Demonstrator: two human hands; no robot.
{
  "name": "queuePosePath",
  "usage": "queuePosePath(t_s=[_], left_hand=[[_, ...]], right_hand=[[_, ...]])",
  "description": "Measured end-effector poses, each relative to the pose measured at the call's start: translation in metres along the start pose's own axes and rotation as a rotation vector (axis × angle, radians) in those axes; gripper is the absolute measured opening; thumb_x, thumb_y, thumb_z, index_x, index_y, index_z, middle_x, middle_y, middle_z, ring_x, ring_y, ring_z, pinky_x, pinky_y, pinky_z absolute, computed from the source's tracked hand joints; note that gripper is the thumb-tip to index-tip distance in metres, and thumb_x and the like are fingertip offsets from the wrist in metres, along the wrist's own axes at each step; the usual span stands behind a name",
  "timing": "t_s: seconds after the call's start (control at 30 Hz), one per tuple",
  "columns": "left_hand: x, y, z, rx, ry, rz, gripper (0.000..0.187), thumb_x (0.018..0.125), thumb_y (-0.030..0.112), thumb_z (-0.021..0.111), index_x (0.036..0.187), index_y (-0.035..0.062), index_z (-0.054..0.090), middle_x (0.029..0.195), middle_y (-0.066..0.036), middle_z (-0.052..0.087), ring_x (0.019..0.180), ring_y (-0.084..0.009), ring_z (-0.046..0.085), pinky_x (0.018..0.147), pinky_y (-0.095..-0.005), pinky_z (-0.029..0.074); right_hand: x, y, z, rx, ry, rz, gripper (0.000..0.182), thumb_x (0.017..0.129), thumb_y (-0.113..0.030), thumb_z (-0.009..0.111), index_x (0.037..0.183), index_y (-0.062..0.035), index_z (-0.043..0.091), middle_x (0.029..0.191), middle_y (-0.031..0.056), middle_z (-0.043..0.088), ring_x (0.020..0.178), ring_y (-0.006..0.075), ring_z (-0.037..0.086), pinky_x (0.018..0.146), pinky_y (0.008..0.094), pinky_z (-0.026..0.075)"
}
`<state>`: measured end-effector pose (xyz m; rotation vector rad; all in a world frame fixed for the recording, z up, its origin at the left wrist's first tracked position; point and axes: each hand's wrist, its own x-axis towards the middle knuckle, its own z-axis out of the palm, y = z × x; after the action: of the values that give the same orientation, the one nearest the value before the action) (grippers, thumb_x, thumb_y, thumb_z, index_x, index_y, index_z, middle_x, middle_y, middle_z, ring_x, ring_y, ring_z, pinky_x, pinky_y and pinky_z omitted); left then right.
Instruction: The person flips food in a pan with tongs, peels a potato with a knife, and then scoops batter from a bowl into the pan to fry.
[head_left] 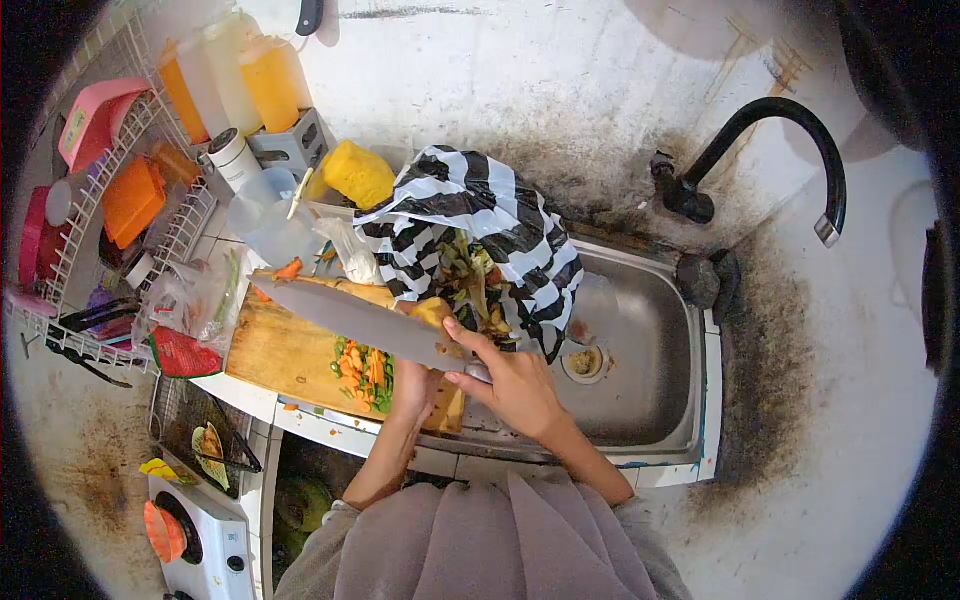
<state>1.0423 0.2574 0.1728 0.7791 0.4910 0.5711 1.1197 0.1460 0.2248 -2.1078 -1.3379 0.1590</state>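
My right hand [522,392] is closed round the handle of a large knife [365,322], whose wide blade points left across the cutting board. My left hand [412,392] is closed behind the blade, around a yellowish piece that looks like a potato [432,311]; the blade hides much of its fingers. Chopped carrot and green vegetable bits [364,375] lie on the wooden cutting board [270,345] beneath the knife. Just beyond my hands, a black-and-white striped plastic bag [470,190] gapes with vegetable scraps [470,280] inside.
A steel sink [640,370] lies to the right under a black faucet [790,110]. On the left are a white wire dish rack [75,235], bottles of orange liquid [270,85] and a yellow sponge [358,174]. A stove [205,545] stands at lower left.
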Motion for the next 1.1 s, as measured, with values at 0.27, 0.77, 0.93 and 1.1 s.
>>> queuePosePath(t_s=[0.27, 0.77, 0.93, 1.1], left_hand=[[-0.004, -0.001, 0.010, 0.063, 0.063, 0.019, 0.040, 0.087, 0.040, 0.032, 0.115, 0.0109, 0.034, 0.105, -0.004, 0.044, 0.097, -0.0162, 0.046, 0.080, -0.0339, 0.040], [0.001, 0.008, 0.003, 0.161, -0.114, 0.142, 0.036, 0.088, 0.029, 0.034, 0.115, 0.0050, 0.037, 0.109, -0.008, 0.044, 0.098, -0.0165, 0.046, 0.081, -0.0316, 0.040], [-0.001, 0.007, 0.006, 0.208, -0.076, 0.140, 0.036, 0.088, 0.028, 0.032, 0.114, 0.0037, 0.038, 0.110, -0.009, 0.043, 0.098, -0.0172, 0.046, 0.081, -0.0316, 0.040], [0.012, -0.001, -0.009, 0.346, -0.136, 0.275, 0.038, 0.088, 0.030, 0.030, 0.114, 0.0033, 0.039, 0.107, -0.008, 0.044, 0.098, -0.0177, 0.046, 0.081, -0.0296, 0.038]], right_hand=[[0.002, 0.005, 0.004, -0.013, -0.012, -0.012, 0.058, 0.075, -0.037, 0.057, 0.126, -0.0268, 0.032, 0.054, 0.0119, 0.052, 0.045, 0.0297, 0.052, 0.044, 0.0371, 0.042], [0.001, 0.000, -0.010, 0.013, -0.101, -0.003, 0.052, 0.075, -0.029, 0.059, 0.121, -0.0170, 0.037, 0.072, 0.0128, 0.058, 0.044, 0.0304, 0.050, 0.045, 0.0357, 0.040], [0.003, 0.006, 0.000, 0.038, -0.057, 0.000, 0.053, 0.075, -0.029, 0.059, 0.121, -0.0155, 0.037, 0.075, 0.0128, 0.059, 0.047, 0.0302, 0.052, 0.046, 0.0355, 0.042], [0.004, 0.001, -0.004, 0.152, -0.006, 0.018, 0.053, 0.075, -0.031, 0.058, 0.122, -0.0174, 0.037, 0.062, 0.0142, 0.055, 0.046, 0.0304, 0.051, 0.047, 0.0361, 0.042]])
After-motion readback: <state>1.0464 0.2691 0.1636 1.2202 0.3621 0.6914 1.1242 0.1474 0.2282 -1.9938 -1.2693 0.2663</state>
